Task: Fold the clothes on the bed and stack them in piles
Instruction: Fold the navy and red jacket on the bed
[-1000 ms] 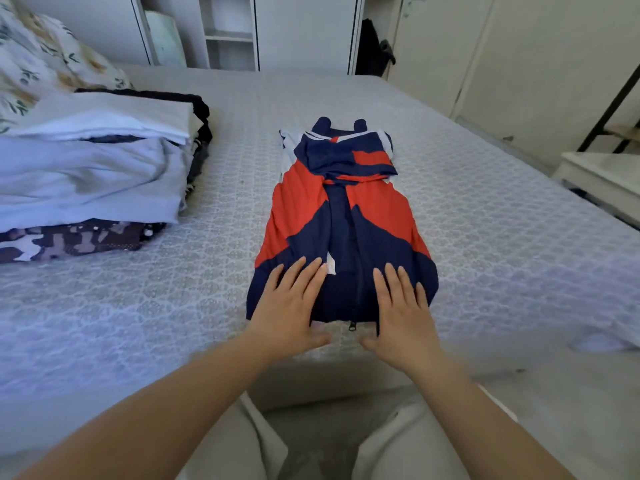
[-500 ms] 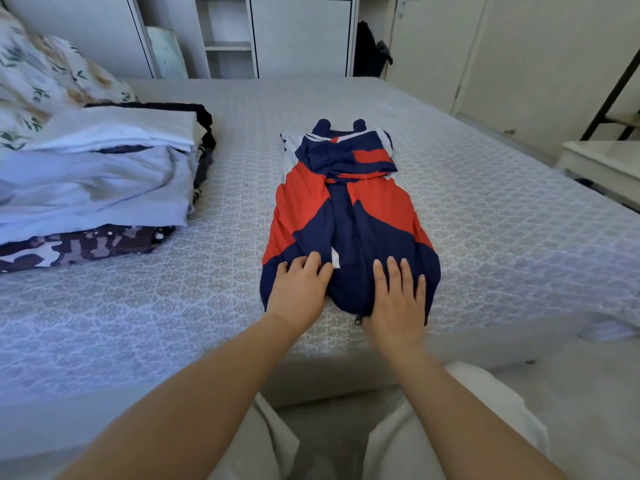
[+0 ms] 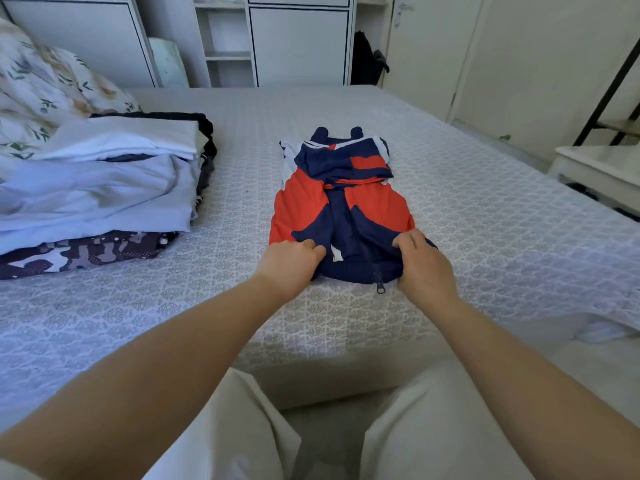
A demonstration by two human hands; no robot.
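A red, navy and white zip jacket [image 3: 341, 202] lies folded into a long strip on the bed [image 3: 485, 220], hood end away from me. My left hand [image 3: 289, 265] grips the near hem at its left corner, fingers curled into the cloth. My right hand [image 3: 424, 265] grips the right corner of the same hem. The hem is bunched and slightly raised between them, with the zip pull [image 3: 380, 288] hanging at the front.
A pile of folded clothes [image 3: 100, 188] in white, pale blue and camouflage print sits on the bed's left side. A floral pillow [image 3: 45, 95] lies behind it. White wardrobes [image 3: 298, 43] stand past the bed; a white side table [image 3: 602, 168] is at the right.
Both hands went from lying flat on the jacket's lower end to curling round its near hem. The hem has lifted and bunched.
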